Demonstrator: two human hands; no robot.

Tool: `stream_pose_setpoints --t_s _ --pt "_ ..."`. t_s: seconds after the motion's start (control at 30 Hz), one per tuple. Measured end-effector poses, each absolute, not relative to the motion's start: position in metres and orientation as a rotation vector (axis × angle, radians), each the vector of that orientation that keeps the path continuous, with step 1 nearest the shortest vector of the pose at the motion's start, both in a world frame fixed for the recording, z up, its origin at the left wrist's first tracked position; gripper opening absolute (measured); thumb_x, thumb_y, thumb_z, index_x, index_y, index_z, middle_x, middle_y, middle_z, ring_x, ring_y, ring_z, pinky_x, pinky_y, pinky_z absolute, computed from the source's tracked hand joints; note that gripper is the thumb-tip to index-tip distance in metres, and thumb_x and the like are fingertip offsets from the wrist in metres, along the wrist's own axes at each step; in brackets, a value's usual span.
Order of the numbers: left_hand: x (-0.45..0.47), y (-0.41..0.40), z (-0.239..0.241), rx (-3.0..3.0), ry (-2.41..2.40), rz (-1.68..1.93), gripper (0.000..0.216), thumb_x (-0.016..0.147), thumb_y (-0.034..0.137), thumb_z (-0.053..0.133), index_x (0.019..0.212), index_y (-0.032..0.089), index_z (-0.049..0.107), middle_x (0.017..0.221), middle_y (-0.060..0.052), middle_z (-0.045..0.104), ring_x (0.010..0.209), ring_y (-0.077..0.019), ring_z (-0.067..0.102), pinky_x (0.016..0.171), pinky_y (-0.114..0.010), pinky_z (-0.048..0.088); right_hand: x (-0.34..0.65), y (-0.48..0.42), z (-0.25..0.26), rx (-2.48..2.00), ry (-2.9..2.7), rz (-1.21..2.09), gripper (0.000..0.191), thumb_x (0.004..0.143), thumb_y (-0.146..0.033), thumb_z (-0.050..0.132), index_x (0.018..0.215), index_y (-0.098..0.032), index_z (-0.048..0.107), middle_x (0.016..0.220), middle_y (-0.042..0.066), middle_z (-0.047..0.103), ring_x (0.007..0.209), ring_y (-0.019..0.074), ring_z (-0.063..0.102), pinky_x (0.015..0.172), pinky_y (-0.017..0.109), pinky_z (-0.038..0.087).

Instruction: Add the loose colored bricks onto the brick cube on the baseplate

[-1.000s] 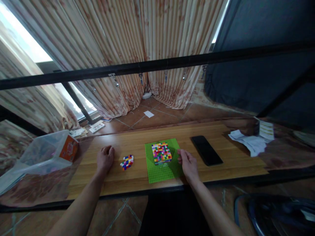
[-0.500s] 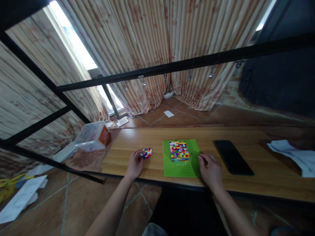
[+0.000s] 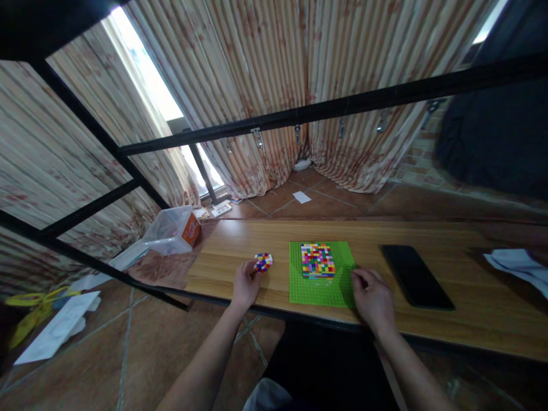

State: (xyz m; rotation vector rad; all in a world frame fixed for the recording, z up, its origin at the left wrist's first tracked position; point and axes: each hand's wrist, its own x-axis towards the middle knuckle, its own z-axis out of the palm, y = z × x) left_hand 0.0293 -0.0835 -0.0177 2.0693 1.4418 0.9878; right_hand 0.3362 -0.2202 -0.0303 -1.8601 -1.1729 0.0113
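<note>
A small roundish cluster of toy bricks [image 3: 264, 262], white, blue, red and yellow, is at the fingertips of my left hand [image 3: 245, 285], whose fingers are closed on its near left edge. To the right lies a green studded baseplate [image 3: 299, 291] bearing a squarish block of multicoloured toy bricks [image 3: 317, 260]. My right hand [image 3: 374, 298] rests by the baseplate's right edge, fingers curled and pinched together. Whether they grip the edge or some small piece is hidden.
A black phone [image 3: 417, 276] lies on the wooden table [image 3: 240, 234], right of my right hand. Crumpled white paper [image 3: 520, 265] is farther right. Beyond the table's left end stands a clear plastic box [image 3: 169, 233]. A black metal bar [image 3: 274, 121] crosses ahead.
The whole view has shifted, so table and hands appear farther right. The brick cluster looks slightly turned in my left hand. My right hand stays by the baseplate's edge.
</note>
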Motion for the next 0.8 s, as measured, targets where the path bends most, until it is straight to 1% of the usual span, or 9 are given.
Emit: stream_pose_setpoints --t_s 0.17,0.3,0.43,0.57,0.63,0.7,0.8 --pt "0.029 -0.086 -0.016 2.089 1.410 0.956 0.037 0.077 0.013 0.060 0.113 0.019 0.063 0.108 -0.009 0.068 0.103 -0.0227 0.064 0.092 -0.041 0.051 0.336 -0.221 -0.029 -1.877 -1.172 0.014 0.034 0.089 -0.042 0.042 0.087 -0.021 0.069 0.091 0.010 0.068 0.084 0.0246 0.062 0.077 0.038 0.047" --pt "0.033 -0.084 -0.012 2.150 1.401 0.916 0.035 0.078 0.014 0.060 0.112 0.020 0.064 0.106 -0.008 0.069 0.102 -0.0234 0.064 0.092 -0.042 0.051 0.337 -0.221 -0.030 -1.873 -1.174 0.021 0.034 0.089 -0.043 0.043 0.086 -0.020 0.069 0.091 0.010 0.068 0.084 0.0250 0.062 0.077 0.038 0.047" --pt "0.039 -0.083 -0.007 2.202 1.381 0.905 0.033 0.080 0.014 0.057 0.111 0.022 0.065 0.108 -0.008 0.069 0.102 -0.0229 0.063 0.093 -0.041 0.051 0.337 -0.219 -0.030 -1.860 -1.163 0.054 0.031 0.088 -0.041 0.045 0.087 -0.020 0.068 0.091 0.010 0.067 0.083 0.0248 0.062 0.077 0.038 0.047" --pt "0.040 -0.085 -0.003 2.241 1.359 0.895 0.031 0.082 0.020 0.052 0.111 0.022 0.065 0.106 -0.008 0.069 0.102 -0.0243 0.063 0.093 -0.042 0.050 0.331 -0.220 -0.023 -1.825 -1.136 0.075 0.027 0.089 -0.035 0.045 0.086 -0.020 0.068 0.088 0.009 0.066 0.086 0.0240 0.062 0.080 0.037 0.047" --pt "0.039 -0.084 -0.003 2.222 1.393 0.916 0.031 0.083 0.025 0.049 0.110 0.022 0.065 0.106 -0.009 0.068 0.100 -0.0256 0.062 0.089 -0.043 0.051 0.329 -0.219 -0.019 -1.820 -1.120 0.088 0.026 0.090 -0.030 0.044 0.085 -0.021 0.068 0.087 0.008 0.066 0.085 0.0230 0.061 0.080 0.036 0.047" --pt "0.038 -0.081 -0.004 2.176 1.424 0.933 0.034 0.084 0.033 0.049 0.114 0.022 0.063 0.109 -0.010 0.064 0.097 -0.0254 0.063 0.084 -0.041 0.053 0.328 -0.216 -0.017 -1.821 -1.126 0.104 0.025 0.089 -0.026 0.045 0.086 -0.021 0.069 0.089 0.009 0.066 0.086 0.0225 0.061 0.080 0.035 0.047" --pt "0.037 -0.079 -0.001 2.140 1.458 0.948 0.034 0.083 0.036 0.048 0.112 0.026 0.063 0.113 -0.010 0.061 0.089 -0.0245 0.063 0.079 -0.040 0.054 0.328 -0.214 -0.017 -1.838 -1.118 0.093 0.025 0.089 -0.022 0.044 0.086 -0.020 0.069 0.090 0.009 0.066 0.086 0.0222 0.061 0.079 0.033 0.047"
